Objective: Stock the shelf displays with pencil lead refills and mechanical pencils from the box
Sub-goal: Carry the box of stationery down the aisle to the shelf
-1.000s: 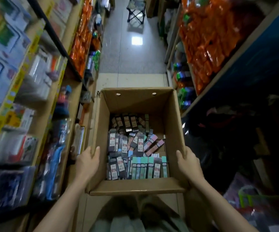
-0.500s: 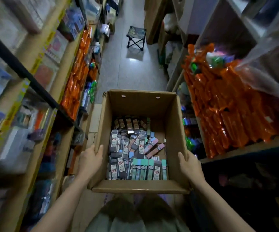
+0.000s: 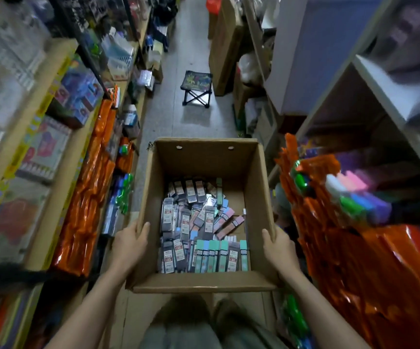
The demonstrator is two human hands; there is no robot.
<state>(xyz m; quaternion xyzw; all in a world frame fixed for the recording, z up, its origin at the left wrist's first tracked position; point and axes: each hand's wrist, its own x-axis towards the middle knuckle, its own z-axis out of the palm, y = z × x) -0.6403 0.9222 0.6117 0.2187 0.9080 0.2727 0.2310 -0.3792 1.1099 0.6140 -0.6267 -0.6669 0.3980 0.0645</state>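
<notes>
Between two shelf rows, over a tiled floor: open cardboard box carried at waist height, flaps up. Left hand pressed flat on the outer left wall, thumb hooked over the rim; right hand likewise on the right wall, thumb over the rim. Each grip spread wide against cardboard, box clamped between the two palms. On the box bottom: lead refills in slim cases, grey and clear ones heaped toward the left and middle, pink ones slanted at the centre right. Green cases ranked upright side by side along the near wall. Thin silver pencil lying along the right wall. Far right part of the bottom bare cardboard. Left shelf packed with orange packs and boxed goods above, blurred. Right shelf with more orange wrapping just beside the right hand. Folding stool standing on the floor well beyond the box. Grey trouser legs visible below the box.
</notes>
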